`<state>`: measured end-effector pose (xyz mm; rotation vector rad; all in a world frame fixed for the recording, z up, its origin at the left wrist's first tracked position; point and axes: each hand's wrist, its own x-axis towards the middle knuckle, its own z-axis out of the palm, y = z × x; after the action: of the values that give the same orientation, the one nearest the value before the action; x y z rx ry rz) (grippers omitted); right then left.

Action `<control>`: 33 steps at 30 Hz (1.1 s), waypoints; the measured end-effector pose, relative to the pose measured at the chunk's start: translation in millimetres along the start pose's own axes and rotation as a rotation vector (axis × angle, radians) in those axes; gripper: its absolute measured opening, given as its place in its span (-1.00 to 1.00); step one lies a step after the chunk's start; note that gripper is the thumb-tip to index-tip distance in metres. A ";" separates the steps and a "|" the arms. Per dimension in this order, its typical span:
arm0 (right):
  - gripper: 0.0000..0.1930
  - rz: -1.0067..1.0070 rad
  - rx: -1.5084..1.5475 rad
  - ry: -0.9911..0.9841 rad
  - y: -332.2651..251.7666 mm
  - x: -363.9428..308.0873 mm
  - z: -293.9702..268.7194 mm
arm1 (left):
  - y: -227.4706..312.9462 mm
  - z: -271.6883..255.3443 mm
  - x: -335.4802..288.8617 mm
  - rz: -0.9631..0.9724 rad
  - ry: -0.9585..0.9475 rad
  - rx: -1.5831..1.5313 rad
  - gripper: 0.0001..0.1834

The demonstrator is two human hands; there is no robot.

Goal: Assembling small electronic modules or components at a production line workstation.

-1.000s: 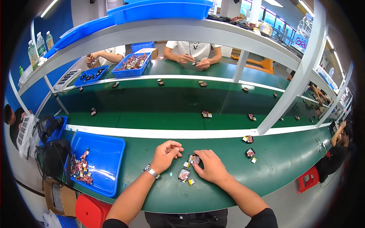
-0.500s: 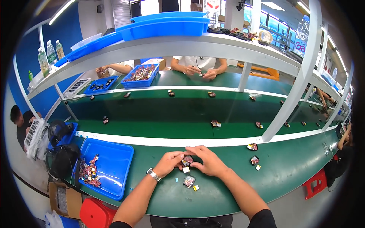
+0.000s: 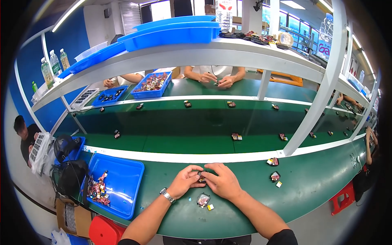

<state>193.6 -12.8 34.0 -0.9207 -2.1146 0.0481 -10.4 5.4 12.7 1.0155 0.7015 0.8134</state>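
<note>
Midway between the near and far edges of the green workbench [image 3: 253,204], the small dark module [image 3: 201,178], loosely cupped half a second ago, is now gripped by the left hand [image 3: 183,183] and right hand [image 3: 224,183], seemingly better steadied.

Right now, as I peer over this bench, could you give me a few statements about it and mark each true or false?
1. The left hand and right hand both touch one small part. True.
2. The watch is on the right arm. False: it is on the left arm.
3. The blue tray holds a pile of small pieces. True.
4. The stool at lower left is green. False: it is red.
5. Dark-rimmed units lie right of the hands. True.
</note>
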 end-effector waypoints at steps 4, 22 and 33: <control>-0.72 -0.020 -0.035 -0.013 1.6 1.1 -0.4 | -3.0 0.9 0.8 -0.013 0.024 0.007 -0.70; -0.88 0.198 0.243 -0.100 5.3 -4.0 4.0 | -1.2 -4.4 -1.1 0.046 -0.106 0.049 -0.55; -0.89 0.273 0.401 -0.167 9.6 -6.7 -0.5 | 1.4 0.8 -2.5 0.005 -0.084 0.080 -0.57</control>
<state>202.4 -10.1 26.8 -0.9752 -2.0081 0.6839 -11.5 3.4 14.6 1.1170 0.6643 0.7474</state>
